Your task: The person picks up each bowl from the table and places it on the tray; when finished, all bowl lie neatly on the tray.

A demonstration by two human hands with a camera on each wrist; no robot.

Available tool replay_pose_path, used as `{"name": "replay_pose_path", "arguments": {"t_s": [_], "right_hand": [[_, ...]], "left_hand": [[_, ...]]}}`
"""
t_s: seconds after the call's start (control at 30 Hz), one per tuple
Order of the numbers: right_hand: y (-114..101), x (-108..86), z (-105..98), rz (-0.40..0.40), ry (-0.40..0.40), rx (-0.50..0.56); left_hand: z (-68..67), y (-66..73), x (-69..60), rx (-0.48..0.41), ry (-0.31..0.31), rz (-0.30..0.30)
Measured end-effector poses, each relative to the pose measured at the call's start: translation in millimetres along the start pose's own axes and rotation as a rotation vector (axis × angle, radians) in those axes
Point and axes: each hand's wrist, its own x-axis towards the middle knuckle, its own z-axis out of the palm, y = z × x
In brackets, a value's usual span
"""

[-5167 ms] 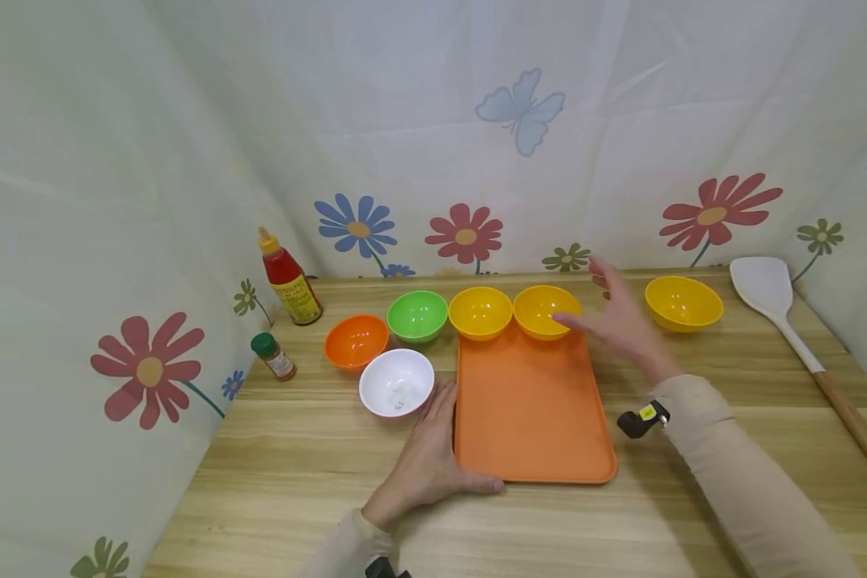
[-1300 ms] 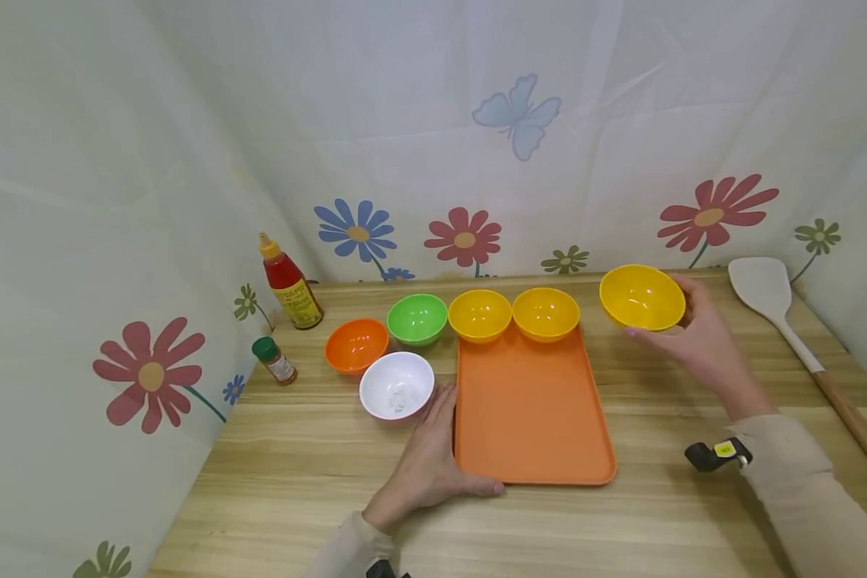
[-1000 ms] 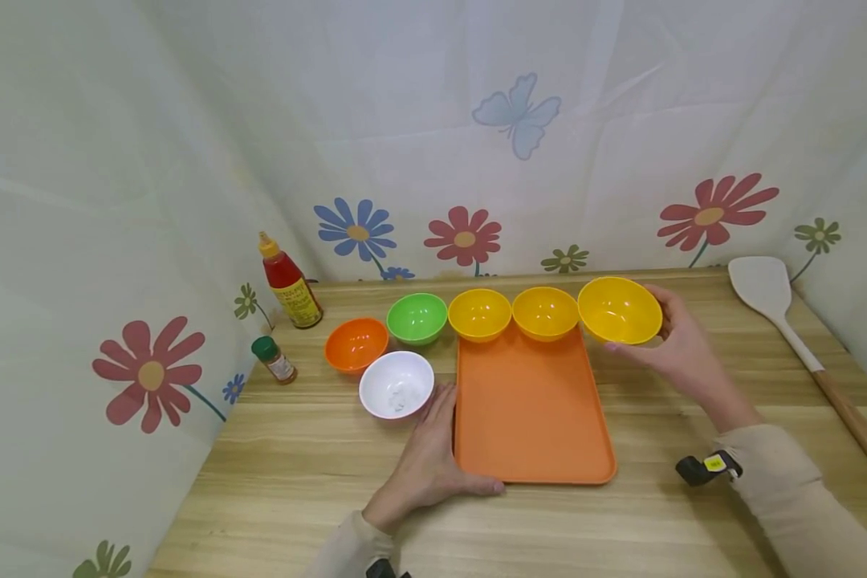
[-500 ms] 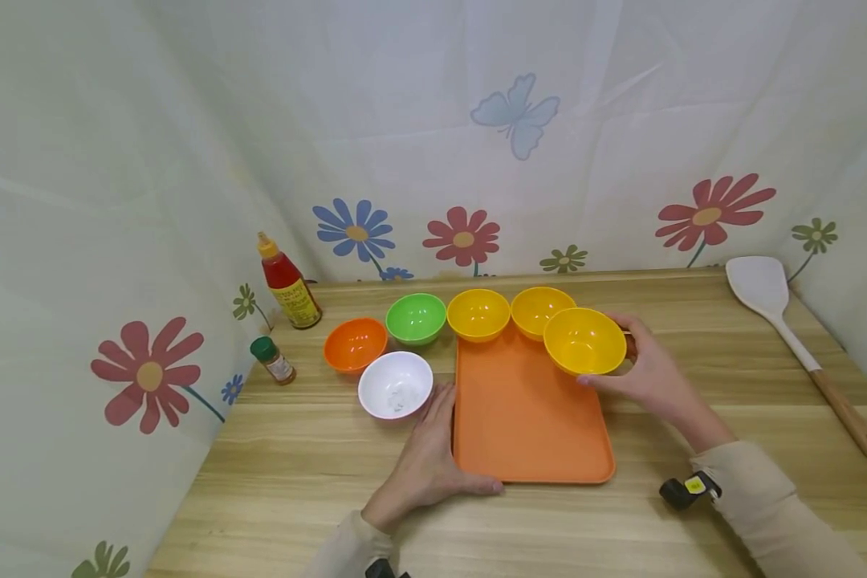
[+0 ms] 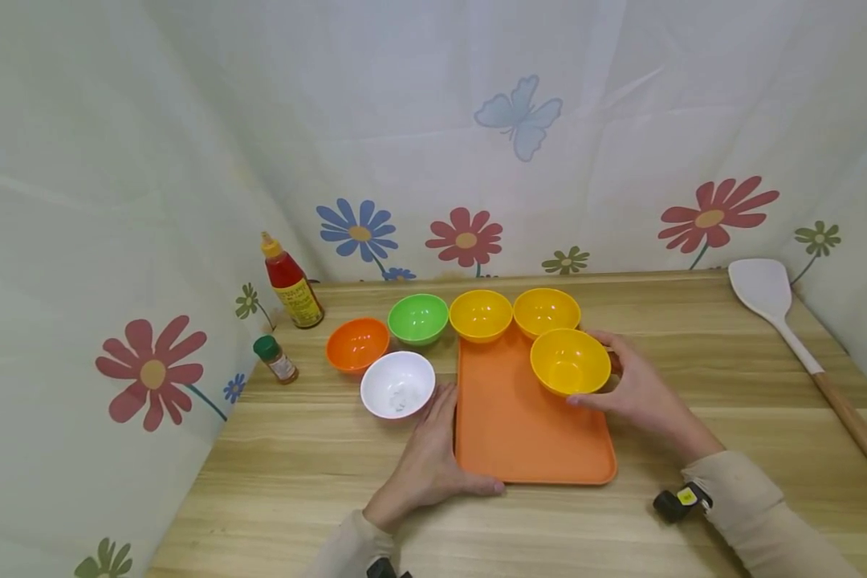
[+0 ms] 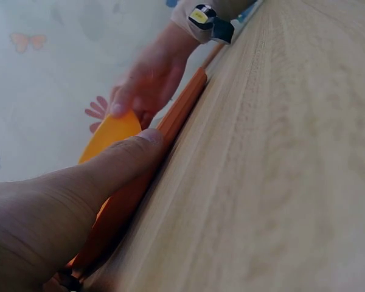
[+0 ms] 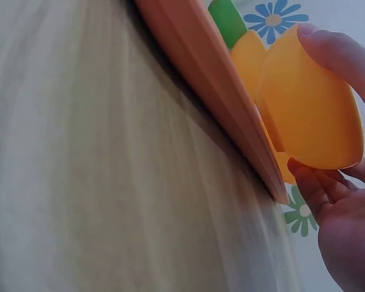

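Note:
My right hand [image 5: 643, 393] holds a yellow bowl [image 5: 569, 363] upright over the right part of the orange tray [image 5: 527, 441]. In the right wrist view, thumb and fingers span the bowl [image 7: 313, 103] from opposite sides; whether its base touches the tray cannot be told. Two more yellow bowls, a left one [image 5: 480, 315] and a right one [image 5: 547, 311], stand side by side at the tray's far end. My left hand [image 5: 426, 461] rests against the tray's near left corner, fingers along the left side and thumb at the front edge.
Left of the tray stand a green bowl [image 5: 418, 319], an orange bowl [image 5: 358, 343] and a white bowl [image 5: 397, 385], close to my left fingers. Farther left are a red sauce bottle [image 5: 294, 285] and a green-capped spice jar [image 5: 275, 359]. A white spatula [image 5: 780, 317] lies at the right.
My right hand has picked up the yellow bowl from the table at the right and carried it left and nearer, over the tray. My left hand has stayed at the tray corner.

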Motion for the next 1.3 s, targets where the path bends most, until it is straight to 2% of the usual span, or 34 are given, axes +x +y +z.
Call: {"name": "replay_pose_path", "arguments": {"t_s": [0.17,0.4,0.8,1.03,1.3], "right_hand": [[4.7,-0.9,2.0,0.001,-0.002,-0.033],[9.0,-0.2,1.2,-0.041,-0.002,-0.074],[10.0,-0.9,0.8,-0.031,-0.028,-0.043],[10.7,-0.9,-5.4,-0.023,-0.026,0.041],[3.5,-11.9,-21.1,-0.057,0.039,0.063]], "left_hand": [[0.8,0.4,0.3,-0.001,-0.003,-0.005],[0.7,1.2,1.2,0.014,-0.006,-0.006],[0.4,1.5,1.5,0.009,-0.008,-0.006],[-0.1,2.2,0.9,0.015,-0.007,-0.014],[-0.7,2.0,-0.2,0.001,-0.007,-0.022]]}}
